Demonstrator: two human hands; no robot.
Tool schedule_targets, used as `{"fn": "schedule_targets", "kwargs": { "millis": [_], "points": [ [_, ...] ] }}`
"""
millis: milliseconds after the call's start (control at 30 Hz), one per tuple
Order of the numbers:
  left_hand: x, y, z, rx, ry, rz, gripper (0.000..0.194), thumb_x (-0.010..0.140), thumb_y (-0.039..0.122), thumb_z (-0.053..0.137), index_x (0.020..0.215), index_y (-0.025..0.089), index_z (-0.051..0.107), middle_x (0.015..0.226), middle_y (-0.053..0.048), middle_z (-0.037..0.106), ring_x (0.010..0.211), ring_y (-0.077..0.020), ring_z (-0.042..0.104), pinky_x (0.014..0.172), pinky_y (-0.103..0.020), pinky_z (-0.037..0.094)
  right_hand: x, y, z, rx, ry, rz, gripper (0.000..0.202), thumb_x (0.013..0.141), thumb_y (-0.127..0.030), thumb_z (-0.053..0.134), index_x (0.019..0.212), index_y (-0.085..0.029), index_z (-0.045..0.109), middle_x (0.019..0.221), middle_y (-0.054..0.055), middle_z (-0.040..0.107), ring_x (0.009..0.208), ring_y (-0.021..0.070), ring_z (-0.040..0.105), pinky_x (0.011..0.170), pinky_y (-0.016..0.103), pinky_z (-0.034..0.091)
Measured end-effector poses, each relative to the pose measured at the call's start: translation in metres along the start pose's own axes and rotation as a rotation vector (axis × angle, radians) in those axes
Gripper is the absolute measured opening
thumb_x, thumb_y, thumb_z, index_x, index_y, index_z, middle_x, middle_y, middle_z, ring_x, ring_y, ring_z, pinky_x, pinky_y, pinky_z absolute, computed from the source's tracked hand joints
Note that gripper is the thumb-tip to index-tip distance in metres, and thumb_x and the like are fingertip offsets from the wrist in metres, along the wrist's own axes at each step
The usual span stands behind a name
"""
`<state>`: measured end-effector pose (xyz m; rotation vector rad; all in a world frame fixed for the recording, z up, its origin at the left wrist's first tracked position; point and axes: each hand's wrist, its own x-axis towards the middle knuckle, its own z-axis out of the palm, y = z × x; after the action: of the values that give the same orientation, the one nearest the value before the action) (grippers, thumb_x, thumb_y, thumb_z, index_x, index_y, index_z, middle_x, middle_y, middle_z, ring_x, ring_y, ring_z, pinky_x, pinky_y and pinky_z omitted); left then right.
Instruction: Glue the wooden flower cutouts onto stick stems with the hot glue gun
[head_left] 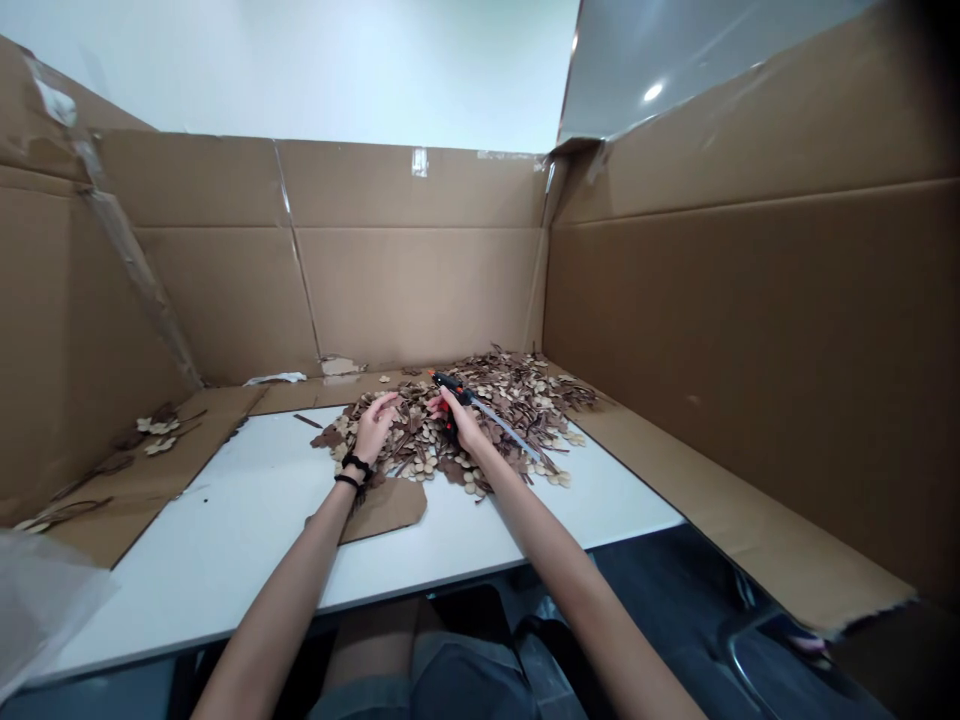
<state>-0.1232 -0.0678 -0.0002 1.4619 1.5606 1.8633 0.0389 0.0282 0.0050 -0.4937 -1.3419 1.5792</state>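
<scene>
Head view: right hand [463, 422], arm stretched toward eleven o'clock, grips one black glue gun [453, 387].
Left hand [375, 425], reaching toward one o'clock, curls loosely; whether it holds anything I cannot tell. Two dark bands [356, 464] circle its wrist. The glue gun, one pale stick [504, 426] jutting toward four o'clock, is over one pile of uncountable flower-shaped pieces [517, 390], at one o'clock on the worktop [247, 510].
</scene>
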Motion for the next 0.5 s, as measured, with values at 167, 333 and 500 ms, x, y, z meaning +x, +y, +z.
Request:
{"fn": "schedule_targets", "kwargs": {
  "millis": [167, 333, 500],
  "points": [
    [0.000, -0.007, 0.001, -0.048, 0.047, -0.065, 0.033, 0.086, 0.030, 0.051, 0.114, 0.016, 0.062, 0.110, -0.011, 0.066, 0.076, -0.0155, 0.063, 0.060, -0.024, 0.047, -0.001, -0.002, -0.002, -0.039, -0.148, 0.136, 0.057, 0.075, -0.073, 0.049, 0.061, -0.019, 0.063, 0.061, 0.004, 0.061, 0.049, 0.0135, 0.050, 0.052, 0.029, 0.041],
    [0.004, -0.021, 0.006, -0.162, 0.121, -0.190, 0.041, 0.085, 0.025, 0.055, 0.124, 0.014, 0.049, 0.096, -0.009, 0.067, 0.073, -0.0158, 0.067, 0.063, -0.026, 0.049, -0.004, -0.002, -0.002, -0.154, -0.229, 0.161, 0.070, 0.075, -0.082, 0.034, 0.058, -0.020, 0.061, 0.055, 0.004, 0.058, 0.047, 0.0140, 0.050, 0.053, 0.030, 0.041],
    [0.004, -0.024, 0.002, -0.126, 0.141, -0.177, 0.027, 0.081, 0.029, 0.061, 0.102, 0.013, 0.065, 0.100, -0.011, 0.069, 0.083, -0.0176, 0.065, 0.076, -0.030, 0.052, -0.008, -0.002, -0.002, -0.284, -0.269, 0.125, 0.070, 0.075, -0.081, 0.034, 0.057, -0.020, 0.062, 0.059, 0.005, 0.061, 0.051, 0.0150, 0.052, 0.058, 0.030, 0.043]
  ]
}}
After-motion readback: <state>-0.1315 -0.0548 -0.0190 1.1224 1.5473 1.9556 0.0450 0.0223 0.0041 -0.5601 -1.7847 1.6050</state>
